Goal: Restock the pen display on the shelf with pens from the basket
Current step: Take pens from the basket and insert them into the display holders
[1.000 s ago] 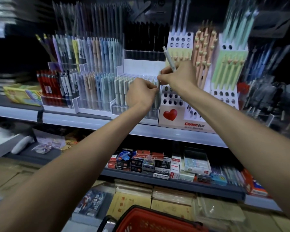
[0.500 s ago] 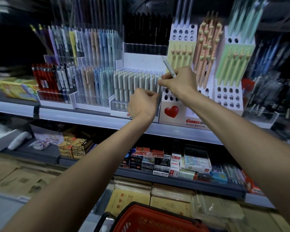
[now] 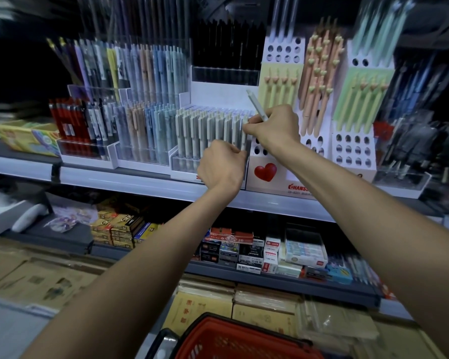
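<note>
Risk first: the end pen point(image 3: 244, 137) is going into the last slot at the right edge of the pen display point(image 3: 205, 130), tight against its neighbours. A skewed push could tip the row, or send the pen off the shelf point(image 3: 140, 181) toward the red basket point(image 3: 233, 340) below. Second risk: the right hand point(image 3: 274, 125) is doing two jobs, so the spare pen point(image 3: 255, 104) sticking up out of its grip may slip while the fingertips work. The white stand with the red heart point(image 3: 266, 172) sits just beside and could take a knock. Right fingers point(image 3: 250, 126) curled tight, spare pen clamped in the fist, tips pinching the top of the end pen. Left hand point(image 3: 221, 168) lower, at the display's front right corner, back of hand to camera. Its fingers point(image 3: 237, 151) curl in against the end pen's lower barrel; whether they grip or only steady it, cannot tell.
</note>
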